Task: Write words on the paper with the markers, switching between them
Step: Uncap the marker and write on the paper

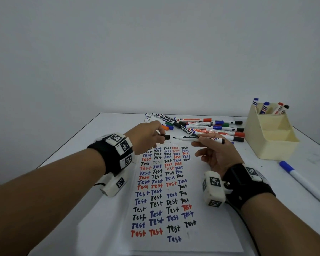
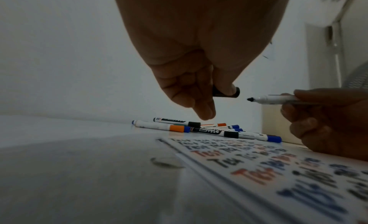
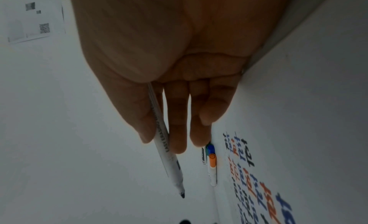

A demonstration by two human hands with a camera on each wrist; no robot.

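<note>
The person has both hands raised just above the far end of the paper [image 1: 175, 191], which lies flat on the desk [image 1: 92, 145] and is nearly filled with 4 columns of the word "Test" in black, blue and red. The left hand [image 1: 146, 137] pinches a small black cap [image 1: 166, 137] between thumb and fingertips, its open end turned toward the marker [image 1: 198, 138]. The right hand [image 1: 216, 154] holds that black marker level, thumb and index finger closed round the barrel and the other fingers loose below it, with its bare tip pointing at the cap across a small gap.

The step in hand looks like a change of markers. Whether the cap is coming off or going on I cannot tell from here.

If it is coming off, the next move calls for lowering the tip to a blank patch; the most room is at the near right of the sheet. If it is going on, the cap and tip need lining up squarely, then a fresh colour picked from the heap of markers [image 1: 201, 126] beyond the paper, the cream holder [image 1: 270, 137] at the right, or the blue marker [image 1: 303, 182] lying alone beside it.
</note>
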